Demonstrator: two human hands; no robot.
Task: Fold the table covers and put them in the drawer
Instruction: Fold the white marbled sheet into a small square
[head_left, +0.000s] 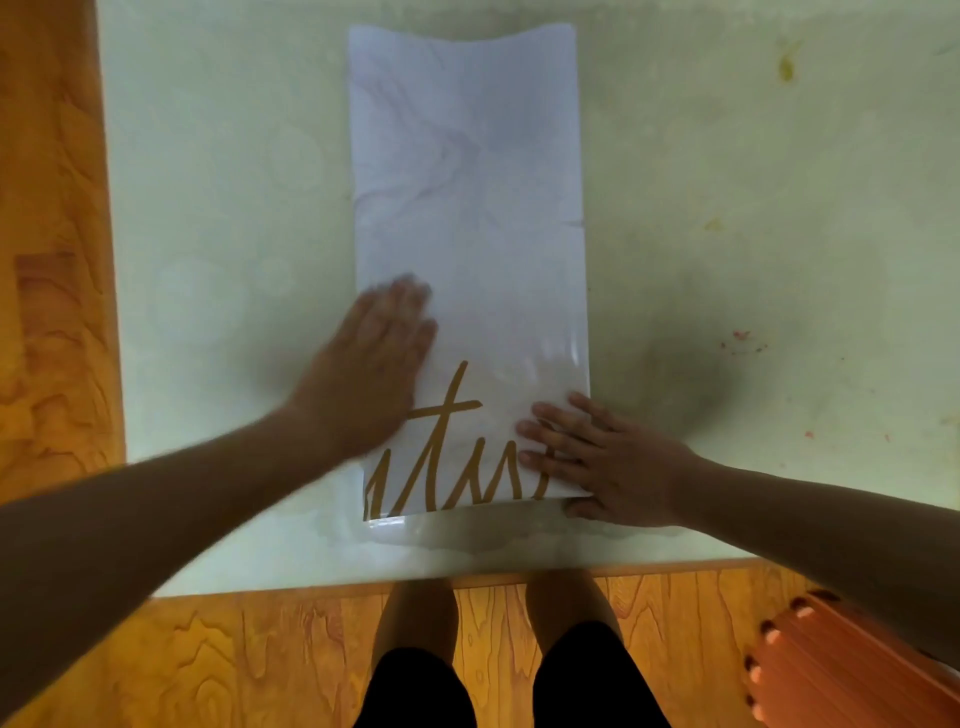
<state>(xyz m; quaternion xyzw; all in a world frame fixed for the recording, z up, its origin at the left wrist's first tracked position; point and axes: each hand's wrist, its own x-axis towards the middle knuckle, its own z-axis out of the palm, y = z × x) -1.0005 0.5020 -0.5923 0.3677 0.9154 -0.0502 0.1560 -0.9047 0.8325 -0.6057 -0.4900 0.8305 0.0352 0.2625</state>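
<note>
A white, glossy table cover (467, 208) lies folded into a long narrow strip on the pale table (208, 208), running away from me. Gold script lettering shows at its near end. My left hand (374, 358) rests flat on the cover's left edge, fingers spread and blurred by motion. My right hand (597, 457) presses flat on the near right corner, fingers apart, thumb just off the cover's near edge. Neither hand grips anything. No drawer is in view.
The table's near edge (467, 577) and left edge border an orange wood-grain floor (57, 312). An orange slatted object (841, 670) stands at the lower right. My legs (493, 649) are close to the table's near edge. Small stains dot the table's right side.
</note>
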